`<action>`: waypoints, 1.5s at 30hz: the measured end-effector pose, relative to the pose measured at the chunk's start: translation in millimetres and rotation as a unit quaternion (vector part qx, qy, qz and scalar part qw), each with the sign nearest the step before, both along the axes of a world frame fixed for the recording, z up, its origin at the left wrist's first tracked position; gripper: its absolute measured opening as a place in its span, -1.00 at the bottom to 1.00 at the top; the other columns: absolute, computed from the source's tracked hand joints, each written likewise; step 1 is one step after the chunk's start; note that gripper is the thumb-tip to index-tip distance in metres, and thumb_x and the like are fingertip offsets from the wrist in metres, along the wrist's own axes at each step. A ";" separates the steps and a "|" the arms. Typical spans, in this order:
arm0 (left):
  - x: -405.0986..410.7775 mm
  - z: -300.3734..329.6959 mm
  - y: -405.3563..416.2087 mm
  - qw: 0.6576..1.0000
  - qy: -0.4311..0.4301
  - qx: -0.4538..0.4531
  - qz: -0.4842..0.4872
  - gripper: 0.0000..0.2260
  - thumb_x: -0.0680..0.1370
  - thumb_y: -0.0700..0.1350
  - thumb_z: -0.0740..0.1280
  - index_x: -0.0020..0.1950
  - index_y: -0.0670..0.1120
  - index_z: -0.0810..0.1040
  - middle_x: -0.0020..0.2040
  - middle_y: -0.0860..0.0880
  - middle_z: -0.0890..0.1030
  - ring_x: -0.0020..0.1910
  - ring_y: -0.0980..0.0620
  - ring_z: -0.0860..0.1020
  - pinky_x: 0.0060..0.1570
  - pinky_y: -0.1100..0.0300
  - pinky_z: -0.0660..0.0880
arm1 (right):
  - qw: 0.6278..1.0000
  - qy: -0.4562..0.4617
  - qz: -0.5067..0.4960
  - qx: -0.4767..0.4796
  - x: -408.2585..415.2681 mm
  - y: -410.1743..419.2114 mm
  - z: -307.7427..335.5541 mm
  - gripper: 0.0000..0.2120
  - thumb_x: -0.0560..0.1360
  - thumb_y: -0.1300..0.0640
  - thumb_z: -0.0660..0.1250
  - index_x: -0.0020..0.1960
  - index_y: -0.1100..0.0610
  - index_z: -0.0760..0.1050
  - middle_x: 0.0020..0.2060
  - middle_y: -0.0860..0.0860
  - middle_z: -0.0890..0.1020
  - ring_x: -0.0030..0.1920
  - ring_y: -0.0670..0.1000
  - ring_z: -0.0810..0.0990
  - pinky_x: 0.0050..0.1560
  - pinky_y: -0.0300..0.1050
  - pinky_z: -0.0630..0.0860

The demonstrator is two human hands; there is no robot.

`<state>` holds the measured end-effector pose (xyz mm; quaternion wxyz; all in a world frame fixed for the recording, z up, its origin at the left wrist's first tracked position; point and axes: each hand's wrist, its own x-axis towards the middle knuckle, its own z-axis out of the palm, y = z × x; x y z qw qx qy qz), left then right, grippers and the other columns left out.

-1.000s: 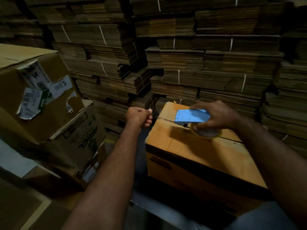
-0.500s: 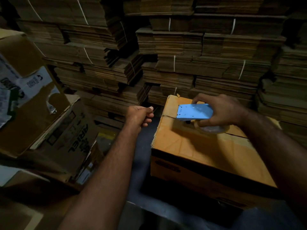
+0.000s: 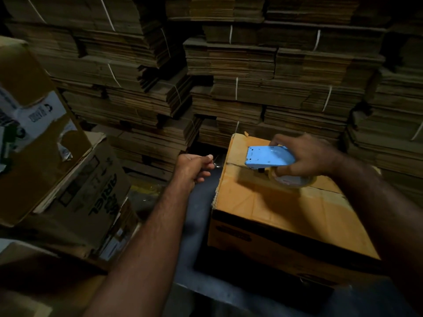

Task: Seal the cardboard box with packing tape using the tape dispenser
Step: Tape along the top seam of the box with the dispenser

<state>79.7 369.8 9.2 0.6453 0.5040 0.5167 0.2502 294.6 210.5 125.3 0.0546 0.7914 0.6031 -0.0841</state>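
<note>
Bundled flat cartons (image 3: 240,72) are standing stacked behind the cardboard box (image 3: 286,207), which is sitting on a dark surface (image 3: 199,229). On the box's top, over the seam (image 3: 235,164) near its far edge, the right hand (image 3: 306,156) is gripping the blue tape dispenser (image 3: 270,156) and its clear roll (image 3: 293,179). Just off the box's left edge, the left hand (image 3: 194,165) is pinching what looks like the tape's free end (image 3: 216,162). If that end slackens, the strip is likely to wrinkle or stray off the seam.

Matt cardboard box (image 3: 286,209); glossy tape (image 3: 295,180)
</note>
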 end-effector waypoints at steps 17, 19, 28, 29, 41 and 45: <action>16.7 -37.0 -17.1 0.998 -0.003 -0.065 -0.012 -0.81 0.54 -0.03 0.45 -0.02 -0.16 0.65 -0.29 -0.03 0.63 -0.51 0.10 0.43 -0.46 0.26 0.31 | 0.999 -0.034 -0.005 -0.027 -9.3 10.1 1.8 -0.36 0.38 -0.31 0.42 0.37 -0.14 0.32 0.14 -0.06 0.57 -0.06 -0.07 0.45 -0.12 -0.10 0.40; 17.4 -42.9 -19.2 0.998 0.012 -0.054 -0.014 -0.73 0.50 0.04 0.48 0.02 -0.14 0.63 -0.25 -0.06 0.61 -0.46 0.06 0.46 -0.47 0.25 0.36 | 0.999 -0.042 -0.006 -0.034 -11.0 10.9 2.0 -0.36 0.38 -0.31 0.42 0.37 -0.14 0.32 0.15 -0.06 0.57 -0.05 -0.07 0.44 -0.09 -0.09 0.40; 13.0 -18.2 -28.9 0.973 -0.004 0.214 -0.092 -0.45 0.50 0.01 0.44 0.47 -0.08 0.43 0.35 -0.02 0.56 0.32 0.06 0.52 0.33 0.08 0.46 | 0.996 -0.066 -0.007 -0.053 -15.6 15.7 2.7 -0.33 0.35 -0.35 0.40 0.37 -0.16 0.33 0.03 -0.09 0.54 -0.06 -0.04 0.44 -0.09 -0.07 0.45; 14.9 -15.4 -35.1 0.968 -0.008 0.203 -0.147 -0.41 0.52 -0.06 0.42 0.53 -0.04 0.34 0.44 0.00 0.48 0.39 0.08 0.45 0.40 0.06 0.39 | 0.996 -0.066 -0.008 -0.054 -15.9 16.2 3.4 -0.33 0.35 -0.36 0.40 0.37 -0.16 0.33 -0.01 -0.10 0.50 -0.07 -0.05 0.43 -0.08 -0.06 0.46; 1.7 -14.6 -52.9 0.942 0.138 0.175 -0.250 -0.52 0.67 0.14 0.12 0.57 0.03 0.26 0.47 -0.10 0.42 0.42 -0.12 0.40 0.38 0.00 0.36 | 0.996 -0.059 -0.016 -0.072 -16.5 14.6 0.3 -0.34 0.35 -0.36 0.40 0.36 -0.17 0.31 0.14 -0.05 0.56 -0.05 -0.03 0.44 -0.02 -0.03 0.46; 4.2 -6.6 -54.9 0.894 0.218 0.290 -0.262 -0.47 0.67 0.11 0.13 0.58 -0.09 0.17 0.54 -0.17 0.31 0.44 -0.18 0.36 0.39 -0.08 0.35 | 0.996 -0.062 -0.011 -0.068 -17.8 14.0 0.2 -0.32 0.34 -0.38 0.38 0.35 -0.32 0.16 0.06 -0.05 0.53 -0.04 0.03 0.50 -0.02 0.00 0.50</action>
